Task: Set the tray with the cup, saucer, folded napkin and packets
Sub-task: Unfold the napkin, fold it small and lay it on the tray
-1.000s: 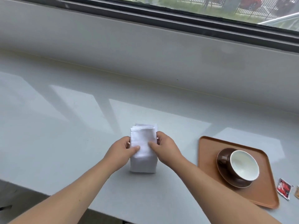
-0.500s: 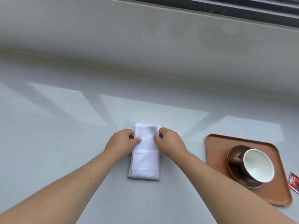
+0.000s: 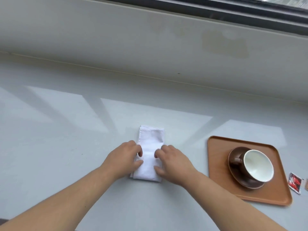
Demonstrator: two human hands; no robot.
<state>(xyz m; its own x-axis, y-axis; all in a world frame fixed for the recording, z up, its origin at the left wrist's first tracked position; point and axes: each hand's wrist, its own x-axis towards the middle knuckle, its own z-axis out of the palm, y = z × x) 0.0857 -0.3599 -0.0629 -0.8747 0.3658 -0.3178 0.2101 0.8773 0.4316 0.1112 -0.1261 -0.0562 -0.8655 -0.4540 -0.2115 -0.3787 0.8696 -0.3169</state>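
A white napkin (image 3: 150, 147), folded into a narrow strip, lies flat on the pale counter. My left hand (image 3: 124, 157) rests on its left edge and my right hand (image 3: 171, 161) on its right edge, fingers curled onto the cloth, pressing its near half. To the right sits a brown tray (image 3: 216, 157). On it stands a brown saucer (image 3: 233, 165) with a brown cup (image 3: 257, 165), white inside, handle to the left. A red packet (image 3: 295, 182) lies on the counter just right of the tray, and a tan packet (image 3: 306, 186) shows at the frame edge.
The counter (image 3: 66, 147) runs back to a low grey wall (image 3: 133, 39) under a dark window frame (image 3: 216, 9). The counter's front edge shows at the bottom left.
Both hands slid from the napkin's far end toward its near half. The napkin, partly lifted a second ago, now lies flat.
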